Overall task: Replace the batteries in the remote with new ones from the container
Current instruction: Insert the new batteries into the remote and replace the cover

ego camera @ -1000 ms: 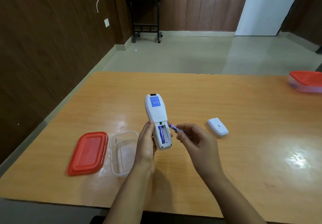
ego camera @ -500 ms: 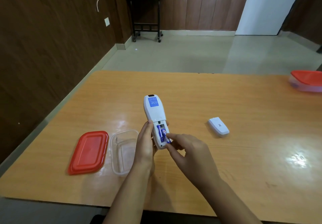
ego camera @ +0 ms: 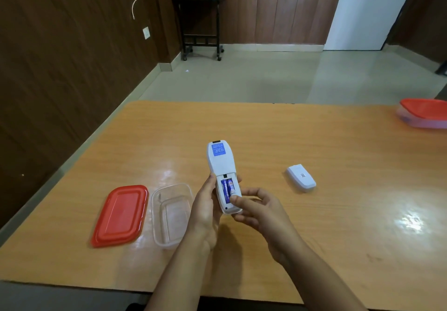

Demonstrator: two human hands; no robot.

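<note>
Left hand (ego camera: 205, 205) gripped the white remote (ego camera: 221, 163), fingers wrapped around its edge. Right hand (ego camera: 262, 215) pressed its thumb (ego camera: 236, 200) on the battery (ego camera: 231, 187), other fingers curled.

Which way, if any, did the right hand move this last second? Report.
Yes. The right hand moved left, away from the battery cover on the table, onto the remote.

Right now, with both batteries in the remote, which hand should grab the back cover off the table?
Right. The left hand grips the remote, while the cover lies on the table on the right hand side; its thumb only presses a battery.
</note>
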